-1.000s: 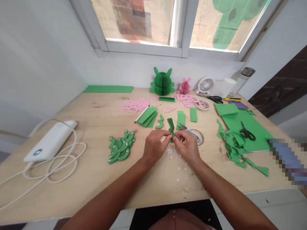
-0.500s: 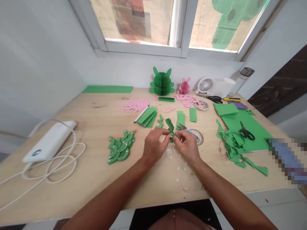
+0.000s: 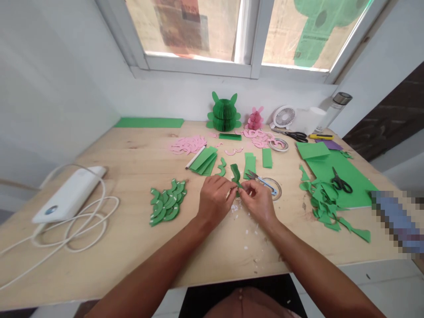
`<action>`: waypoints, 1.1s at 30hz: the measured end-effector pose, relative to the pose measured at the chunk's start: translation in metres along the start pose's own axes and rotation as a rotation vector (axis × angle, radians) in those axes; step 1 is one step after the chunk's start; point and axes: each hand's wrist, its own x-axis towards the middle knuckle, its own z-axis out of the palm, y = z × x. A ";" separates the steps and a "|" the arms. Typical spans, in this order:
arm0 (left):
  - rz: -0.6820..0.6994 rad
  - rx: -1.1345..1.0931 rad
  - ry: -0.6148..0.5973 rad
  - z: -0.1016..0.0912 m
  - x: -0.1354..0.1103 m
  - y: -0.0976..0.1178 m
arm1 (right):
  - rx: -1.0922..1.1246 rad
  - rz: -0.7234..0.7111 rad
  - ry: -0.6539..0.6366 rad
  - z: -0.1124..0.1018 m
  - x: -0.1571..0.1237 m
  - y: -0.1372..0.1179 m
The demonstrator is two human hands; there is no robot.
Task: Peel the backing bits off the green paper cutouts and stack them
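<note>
Between my hands is a curved green paper cutout [image 3: 235, 172], its wavy upper end sticking up above my fingers. My left hand [image 3: 216, 197] pinches it from the left, and my right hand [image 3: 256, 198] pinches it from the right; the fingertips nearly meet and hide its lower part. Just beyond my right hand lie blue-handled thread snips [image 3: 265, 182] on a roll of tape [image 3: 277, 194]. Left of my left hand is a pile of green scalloped cutouts [image 3: 168, 202] with small white strips on them. Another wavy green cutout [image 3: 221, 167] lies beyond my left hand.
White paper bits [image 3: 246, 232] litter the table before me. A power bank [image 3: 69, 194] with a looped cable sits left. Green scraps [image 3: 323, 201], black scissors [image 3: 340, 180] and a green sheet [image 3: 356, 185] are right. Honeycomb paper figures [image 3: 224, 115], pink cutouts [image 3: 188, 144] and a fan [image 3: 284, 116] stand farther back.
My left hand's fingers have rolled inward and curled more closely over the green cutout. My right hand stays nearly in place, still pinching it.
</note>
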 end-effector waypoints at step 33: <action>0.038 0.083 -0.061 0.003 -0.001 -0.001 | -0.210 -0.161 0.034 0.000 -0.002 0.002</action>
